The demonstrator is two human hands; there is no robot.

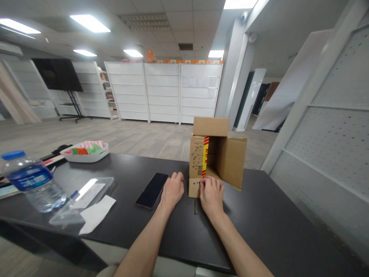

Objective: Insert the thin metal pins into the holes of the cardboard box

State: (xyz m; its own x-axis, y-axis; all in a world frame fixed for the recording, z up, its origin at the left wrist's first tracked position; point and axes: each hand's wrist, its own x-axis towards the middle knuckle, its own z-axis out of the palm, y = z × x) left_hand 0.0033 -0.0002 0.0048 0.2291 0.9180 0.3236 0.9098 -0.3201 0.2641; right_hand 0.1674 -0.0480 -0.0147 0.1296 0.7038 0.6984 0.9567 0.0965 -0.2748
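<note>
An open cardboard box [196, 154] stands on the dark table with its opening toward me. A strip of yellow and red tape runs down its front, and the panel left of the tape has many small dark marks or holes. My right hand [212, 194] is closed at the lower flap, fingertips bent over its top edge; whether something small is also pinched there is hidden. My left hand [173, 189] rests on the table left of the box, fingers curled in, with nothing visible in them. Beside it lies a black smartphone [152, 190]. A thin dark rod [195, 206] lies below the flap.
At left are a water bottle [34, 184] with a blue cap, a clear plastic case [99, 186], a piece of white paper [98, 214] and a white basket [86, 157] holding colourful cloth-like items. A perforated white panel [331, 146] rises along the right side.
</note>
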